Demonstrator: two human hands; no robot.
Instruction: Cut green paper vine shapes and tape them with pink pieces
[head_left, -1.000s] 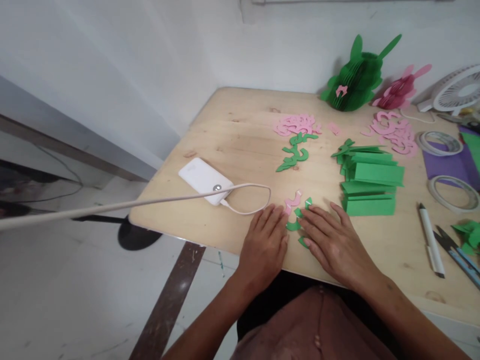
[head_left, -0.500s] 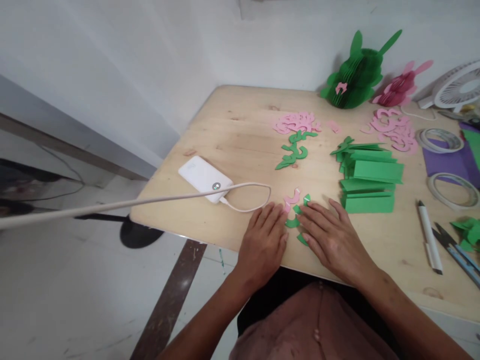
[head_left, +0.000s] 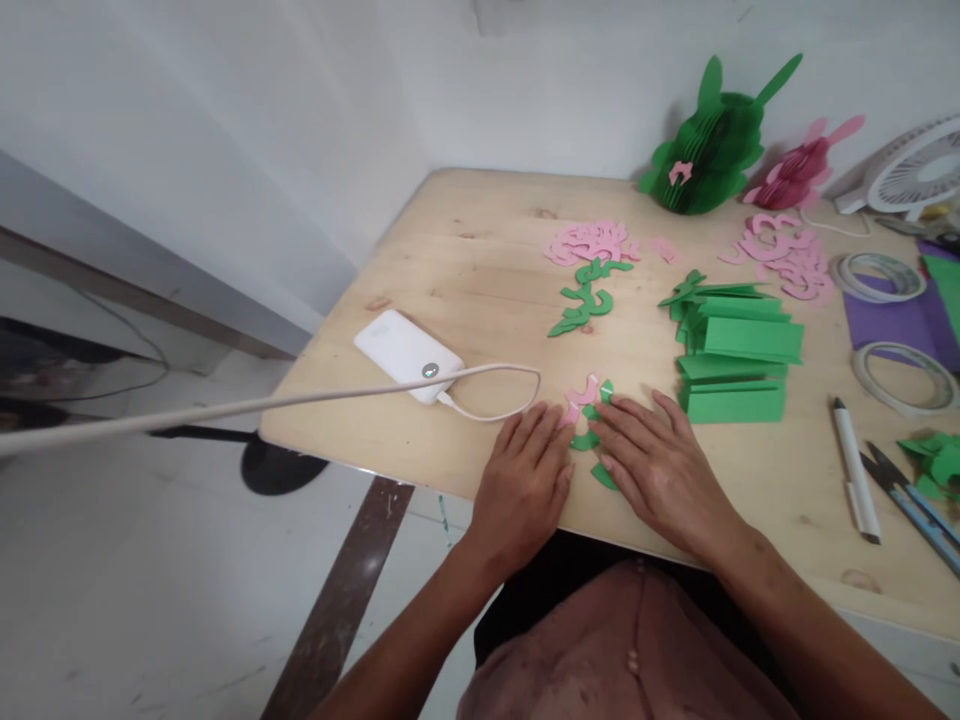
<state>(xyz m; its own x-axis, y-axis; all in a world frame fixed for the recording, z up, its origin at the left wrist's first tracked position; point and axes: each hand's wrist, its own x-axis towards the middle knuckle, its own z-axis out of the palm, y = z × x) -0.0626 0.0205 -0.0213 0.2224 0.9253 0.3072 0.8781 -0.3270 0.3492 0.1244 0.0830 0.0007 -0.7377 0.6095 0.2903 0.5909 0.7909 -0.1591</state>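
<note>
My left hand (head_left: 526, 480) lies flat on the wooden table (head_left: 465, 270), fingers stretched out, its fingertips at a curved pink paper cutout (head_left: 584, 391). My right hand (head_left: 661, 468) rests flat too, with its fingertips on small green paper cutouts (head_left: 584, 440) between the hands. Small white patches show on the pink and green pieces. Part of the green paper is hidden under my right fingers. Beyond the hands lie a row of curled green cutouts (head_left: 598, 302) and a pile of pink cutouts (head_left: 589, 242).
A white power bank (head_left: 405, 350) with a cable (head_left: 225, 412) crosses the left side. Folded green paper strips (head_left: 739, 345), tape rolls (head_left: 879, 276), a white pen (head_left: 856, 470) and scissors (head_left: 911, 505) lie right. Green (head_left: 709, 150) and pink paper figures (head_left: 795, 170) and a fan (head_left: 919, 170) stand behind.
My right hand has shifted very slightly over the green cutouts, and the green pieces under its fingertips have moved a little. My left hand stays almost in place.
</note>
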